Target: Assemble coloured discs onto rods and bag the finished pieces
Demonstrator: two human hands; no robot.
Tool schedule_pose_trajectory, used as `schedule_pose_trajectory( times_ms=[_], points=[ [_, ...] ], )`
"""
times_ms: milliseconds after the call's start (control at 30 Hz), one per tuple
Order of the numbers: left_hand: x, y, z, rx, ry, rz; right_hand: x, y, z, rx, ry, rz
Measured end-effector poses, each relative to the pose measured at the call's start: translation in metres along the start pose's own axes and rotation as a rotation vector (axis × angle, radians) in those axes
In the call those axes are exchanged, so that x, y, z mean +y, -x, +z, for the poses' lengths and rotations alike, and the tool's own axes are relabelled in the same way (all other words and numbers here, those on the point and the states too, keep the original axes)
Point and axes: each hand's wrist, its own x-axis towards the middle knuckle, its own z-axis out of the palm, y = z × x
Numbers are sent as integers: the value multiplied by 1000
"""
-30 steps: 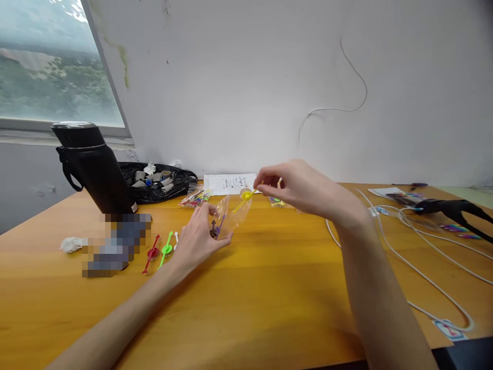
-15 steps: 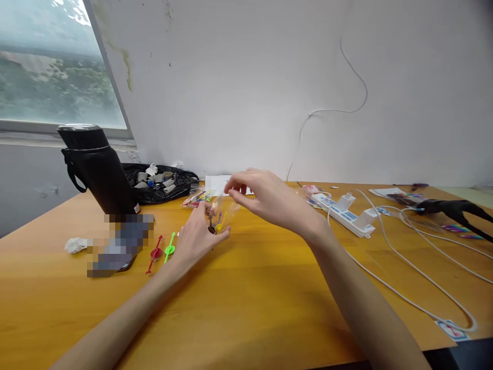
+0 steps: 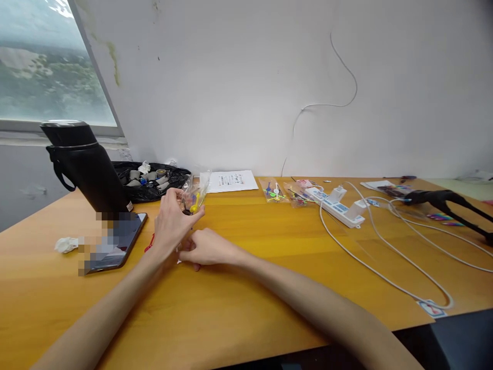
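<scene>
My left hand (image 3: pixel 171 218) is closed on a clear plastic bag (image 3: pixel 206 180), held up off the table. Inside the bag show a yellow arrow spinner (image 3: pixel 195 204) and a dark one. Below and to the right, my right hand (image 3: pixel 204 247) is low at the tabletop, its fingers curled together. Small white bits of a plastic piece (image 3: pixel 179 261) peek out at its fingertips; most of it is hidden. Part of a red arrow spinner (image 3: pixel 150 243) lies on the table beside my left wrist.
A phone (image 3: pixel 129 241), a black flask (image 3: pixel 90 169) and crumpled tissue (image 3: pixel 66 245) stand at left. Behind are a black bag of grey pieces (image 3: pixel 179 177), a white packet (image 3: pixel 234 181) and a bag of spinners (image 3: pixel 275 191). A power strip (image 3: pixel 341 209) with white cables (image 3: pixel 379 270) lies right.
My right hand has come down and left from above the bag to the tabletop. My left hand has shifted left and up with the bag. The green spinner is now hidden.
</scene>
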Motion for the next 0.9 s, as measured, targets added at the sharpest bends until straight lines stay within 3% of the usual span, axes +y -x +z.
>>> schedule_pose_trajectory(
  times_ms=[267,600,767,900],
  points=[
    [3,-1,-3,16,8,9,13,-2,-10,25,-206,69],
    [4,-3,-7,50,-49,5,4,-4,15,85,-262,58],
    [5,-3,-8,55,23,3,16,-10,6,62,-328,64],
    [5,-4,-7,57,123,2,27,-12,-16,23,-411,140]
  ],
)
